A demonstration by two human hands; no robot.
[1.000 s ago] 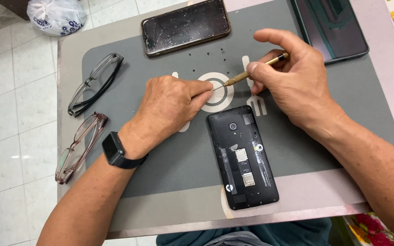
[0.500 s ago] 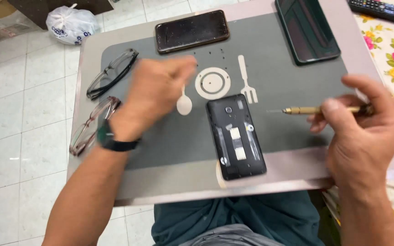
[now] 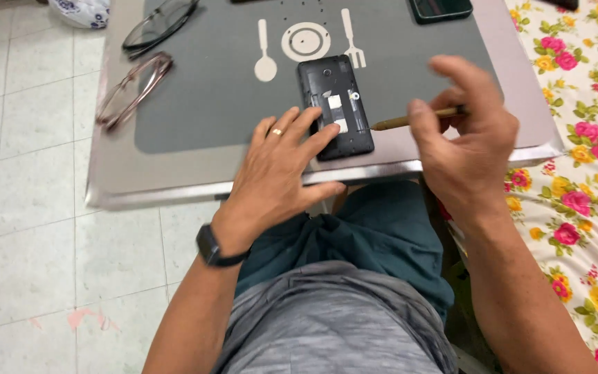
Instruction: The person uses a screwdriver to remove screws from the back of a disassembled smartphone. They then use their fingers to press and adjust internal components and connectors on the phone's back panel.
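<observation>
From the head camera, I am seeing the opened black phone (image 3: 334, 106) lying back-up on the grey mat (image 3: 202, 104), near the table's (image 3: 167, 187) front edge. My left hand (image 3: 278, 173) is lying spread, fingertips pressing the phone's lower left edge, gripping nothing. My right hand (image 3: 466, 142) is pinching a thin screwdriver (image 3: 410, 120), its tip touching the phone's right edge. 2 pairs of glasses (image 3: 133, 90) are lying well left of the phone. I am judging the tip could skid off and scratch the exposed parts if the phone shifts.
</observation>
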